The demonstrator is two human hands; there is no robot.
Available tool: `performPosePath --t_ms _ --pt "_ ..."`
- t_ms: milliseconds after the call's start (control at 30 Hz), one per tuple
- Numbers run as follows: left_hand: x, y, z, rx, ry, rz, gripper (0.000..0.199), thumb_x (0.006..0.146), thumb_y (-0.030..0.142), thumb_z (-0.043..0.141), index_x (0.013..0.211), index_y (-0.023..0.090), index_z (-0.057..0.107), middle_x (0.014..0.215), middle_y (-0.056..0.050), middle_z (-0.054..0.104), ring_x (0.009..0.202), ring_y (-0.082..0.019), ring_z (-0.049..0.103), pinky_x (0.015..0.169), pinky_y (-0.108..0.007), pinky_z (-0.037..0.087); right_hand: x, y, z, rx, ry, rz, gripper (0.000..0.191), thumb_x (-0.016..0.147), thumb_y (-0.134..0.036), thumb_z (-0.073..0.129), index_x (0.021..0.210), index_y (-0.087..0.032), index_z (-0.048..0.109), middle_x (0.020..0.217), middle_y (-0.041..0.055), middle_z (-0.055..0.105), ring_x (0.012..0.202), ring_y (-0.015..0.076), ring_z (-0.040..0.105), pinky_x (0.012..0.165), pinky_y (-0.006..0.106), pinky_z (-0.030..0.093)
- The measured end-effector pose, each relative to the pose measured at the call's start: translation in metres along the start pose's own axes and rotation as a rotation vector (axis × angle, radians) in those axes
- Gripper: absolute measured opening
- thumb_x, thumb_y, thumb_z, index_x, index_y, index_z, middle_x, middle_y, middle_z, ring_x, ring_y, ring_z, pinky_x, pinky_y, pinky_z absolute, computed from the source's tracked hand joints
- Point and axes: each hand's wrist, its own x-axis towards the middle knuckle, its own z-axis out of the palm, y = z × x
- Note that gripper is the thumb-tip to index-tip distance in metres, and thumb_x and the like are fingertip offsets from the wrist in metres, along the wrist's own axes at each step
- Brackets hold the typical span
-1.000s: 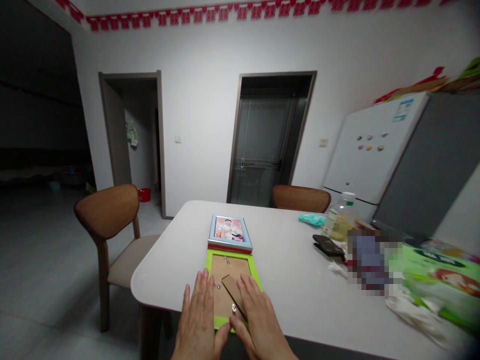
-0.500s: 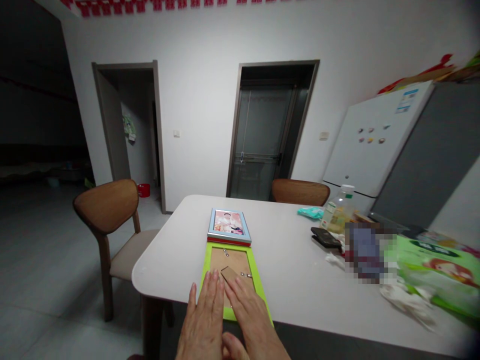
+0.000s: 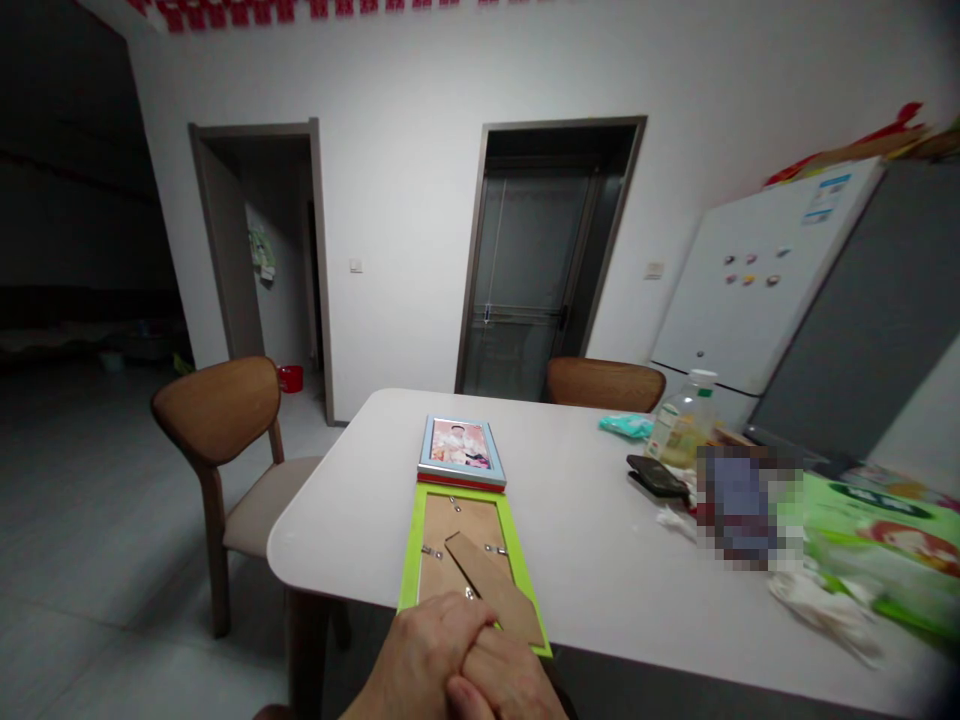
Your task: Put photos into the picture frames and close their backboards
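A picture frame with a lime-green border (image 3: 519, 545) lies face down at the table's near edge. Its brown backing board (image 3: 442, 512) shows small metal clips and a slanting stand leg (image 3: 499, 590). My left hand (image 3: 427, 645) and my right hand (image 3: 514, 680) are folded together over the frame's near end, left fingers curled across the right hand. Both look closed, with no object visible in them; some fingertips are hidden. Beyond the green frame, a light-blue frame (image 3: 424, 450) with a photo lies face up on a red-edged one (image 3: 461, 484).
On the white table's (image 3: 577, 520) right side are a bottle (image 3: 681, 420), a black wallet-like item (image 3: 658, 477), a teal packet (image 3: 626, 427), crumpled tissues (image 3: 825, 610) and a green package (image 3: 885, 530). Wooden chairs stand left (image 3: 217, 410) and behind (image 3: 606, 383); a fridge (image 3: 757, 270) is at right.
My hands were stretched flat over the green frame's back. They have drawn back toward me and folded together, so more of the backing and stand leg shows.
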Motion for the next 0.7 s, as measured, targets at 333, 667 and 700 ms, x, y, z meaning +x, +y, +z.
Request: performPosePath --t_ms 333,667,700 --pt "0.007 -0.047 0.015 0.435 0.105 -0.203 0.051 0.073 0.022 0.045 0.123 0.014 0.035 0.131 -0.011 0.033 0.122 -0.027 0.023 0.099 -0.051 0.015 -0.003 0.034 -0.013 0.002 0.124 0.477 0.041 0.079 -0.029 0.040 0.119 -0.023 0.043 0.124 0.0059 0.044 0.116 0.0212 0.037 0.097 0.042 0.029" --pt "0.010 -0.086 0.037 0.539 -0.074 -0.357 0.063 0.076 0.043 0.040 0.126 0.008 0.028 0.134 -0.014 0.022 0.124 -0.026 0.015 0.101 -0.048 0.011 -0.026 0.077 0.004 -0.417 -0.354 0.764 0.047 0.077 -0.037 0.039 0.117 -0.013 0.046 0.127 0.0153 0.038 0.119 0.0297 0.030 0.095 0.050 0.023" --pt "0.009 -0.088 0.039 0.531 -0.095 -0.361 0.063 0.076 0.044 0.039 0.126 0.008 0.028 0.134 -0.014 0.022 0.124 -0.025 0.015 0.101 -0.047 0.011 -0.025 0.077 0.004 -0.426 -0.369 0.754 0.046 0.077 -0.035 0.039 0.116 -0.012 0.046 0.126 0.0155 0.040 0.118 0.0293 0.032 0.094 0.048 0.024"
